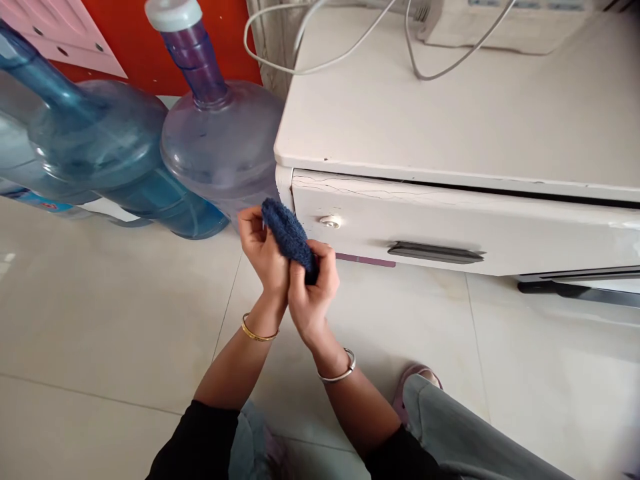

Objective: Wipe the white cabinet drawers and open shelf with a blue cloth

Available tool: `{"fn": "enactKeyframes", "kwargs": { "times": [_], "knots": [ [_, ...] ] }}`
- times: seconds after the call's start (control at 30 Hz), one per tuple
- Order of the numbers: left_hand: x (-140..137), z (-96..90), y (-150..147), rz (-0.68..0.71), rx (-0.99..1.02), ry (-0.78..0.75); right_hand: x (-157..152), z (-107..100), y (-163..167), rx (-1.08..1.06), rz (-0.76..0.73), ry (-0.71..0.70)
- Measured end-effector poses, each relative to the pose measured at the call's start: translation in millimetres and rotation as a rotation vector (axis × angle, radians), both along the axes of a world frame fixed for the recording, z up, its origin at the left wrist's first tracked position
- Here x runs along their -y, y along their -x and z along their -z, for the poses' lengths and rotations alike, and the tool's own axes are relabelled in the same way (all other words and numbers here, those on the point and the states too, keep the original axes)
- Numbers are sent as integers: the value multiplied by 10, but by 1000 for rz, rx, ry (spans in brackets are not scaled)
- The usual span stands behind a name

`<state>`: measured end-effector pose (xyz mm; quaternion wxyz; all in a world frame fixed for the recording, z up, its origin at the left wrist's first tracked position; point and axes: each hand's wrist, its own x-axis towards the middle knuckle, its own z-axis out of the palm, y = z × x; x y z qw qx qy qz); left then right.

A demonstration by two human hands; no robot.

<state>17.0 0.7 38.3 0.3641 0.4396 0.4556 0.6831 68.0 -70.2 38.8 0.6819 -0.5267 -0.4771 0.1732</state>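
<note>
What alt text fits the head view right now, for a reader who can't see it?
Both hands, the left hand and the right hand, grip a folded dark blue cloth in front of a white cabinet with a cracked drawer front. Two large blue water jugs stand on the tiled floor to the left.

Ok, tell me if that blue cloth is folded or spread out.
Folded: the blue cloth is a thick bundle gripped between the left hand and right hand.
</note>
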Motion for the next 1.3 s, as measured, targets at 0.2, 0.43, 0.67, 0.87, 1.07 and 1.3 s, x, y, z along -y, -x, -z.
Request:
{"fn": "enactKeyframes", "kwargs": {
  "times": [0.2,0.43,0.67,0.87,1.07,1.3],
  "knots": [
    [110,156,-280,-165,16,-225,45,299,-526,63,64,-39],
    [-16,230,-298,-165,-164,-317,-217,302,-637,-69,55,164],
    [30,198,-390,-214,-131,-243,-300,270,-522,-100,108,105],
    [-19,217,-327,-181,-34,-157,-371,288,-683,248,58,-56],
    [-57,158,-273,-148,-32,-181,-457,305,-962,513,6,-157],
    [-33,42,-308,-157,-146,-225,-508,362,-1016,537,-11,-201]
  ]
}}
